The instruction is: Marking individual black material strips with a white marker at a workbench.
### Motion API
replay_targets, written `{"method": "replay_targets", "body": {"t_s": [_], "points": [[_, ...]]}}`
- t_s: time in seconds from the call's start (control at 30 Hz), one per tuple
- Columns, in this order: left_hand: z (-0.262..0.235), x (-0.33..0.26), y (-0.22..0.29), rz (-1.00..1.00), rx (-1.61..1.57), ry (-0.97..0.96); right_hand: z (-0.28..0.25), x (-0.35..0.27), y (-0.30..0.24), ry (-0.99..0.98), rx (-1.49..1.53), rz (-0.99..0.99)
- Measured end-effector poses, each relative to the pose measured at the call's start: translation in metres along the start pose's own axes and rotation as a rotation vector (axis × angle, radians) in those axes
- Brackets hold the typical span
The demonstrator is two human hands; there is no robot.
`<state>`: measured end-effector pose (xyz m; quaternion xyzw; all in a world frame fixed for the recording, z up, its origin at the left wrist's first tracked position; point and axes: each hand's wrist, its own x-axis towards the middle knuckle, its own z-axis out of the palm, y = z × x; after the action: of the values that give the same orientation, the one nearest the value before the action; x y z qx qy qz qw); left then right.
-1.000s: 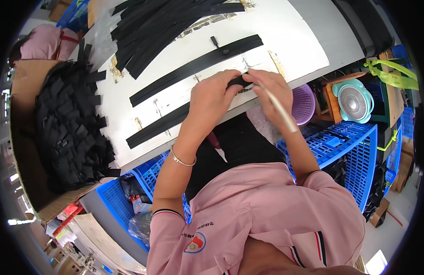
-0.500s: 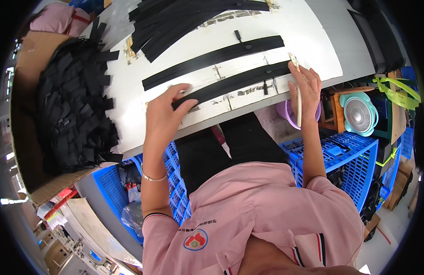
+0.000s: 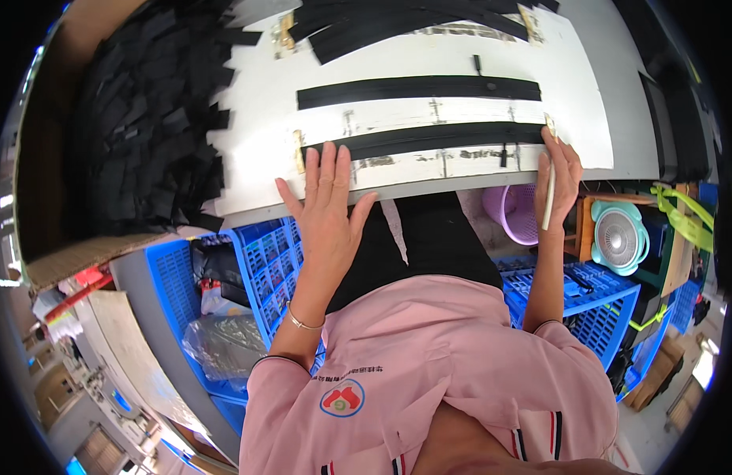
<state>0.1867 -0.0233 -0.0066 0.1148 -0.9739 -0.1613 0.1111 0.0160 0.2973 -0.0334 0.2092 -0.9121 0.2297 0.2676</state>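
A black zipper (image 3: 429, 139) lies along the near edge of the white board (image 3: 580, 103), its small pull tab pointing toward me. My left hand (image 3: 331, 190) is open, its outstretched fingertips resting on the zipper's left end. At the right end, my right hand (image 3: 562, 170) touches the zipper with its fingertips and holds a slim white pen-like stick (image 3: 549, 198) in its curled fingers. Farther back a second black zipper (image 3: 413, 90) lies roughly parallel, its pull tab pointing away from me. Dark marks and yellowish tape patches show on the board.
More black zippers (image 3: 405, 20) are heaped at the back of the board. At left a cardboard box (image 3: 73, 261) is packed with black strips. Beside the table's right side are a purple bucket (image 3: 512, 214), a turquoise fan (image 3: 619, 237) and blue plastic crates (image 3: 572, 289).
My left hand has gone from a thumb-and-finger curve on the near zipper to lying flat at its left end. My right hand stays at the right end. The whole view has shifted.
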Motion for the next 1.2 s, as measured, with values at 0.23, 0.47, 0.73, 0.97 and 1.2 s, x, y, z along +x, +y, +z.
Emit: {"method": "replay_targets", "body": {"t_s": [0.23,0.47,0.73,0.97,1.2], "points": [[0.001,-0.002,-0.008,-0.01,-0.062,0.046,-0.007,0.02,-0.026,0.019,0.105,0.087],[-0.001,0.002,-0.014,0.012,-0.075,0.104,0.008,0.047,-0.128,-0.182,0.825,0.331],[0.005,0.003,-0.011,0.016,-0.099,0.148,0.034,0.051,-0.187,-0.365,1.146,0.378],[0.005,0.0,-0.013,-0.008,-0.124,0.142,0.038,0.053,-0.193,-0.405,1.141,0.424],[0.004,0.0,-0.009,-0.032,-0.102,0.128,0.057,0.059,-0.212,-0.453,1.272,0.419]]}}
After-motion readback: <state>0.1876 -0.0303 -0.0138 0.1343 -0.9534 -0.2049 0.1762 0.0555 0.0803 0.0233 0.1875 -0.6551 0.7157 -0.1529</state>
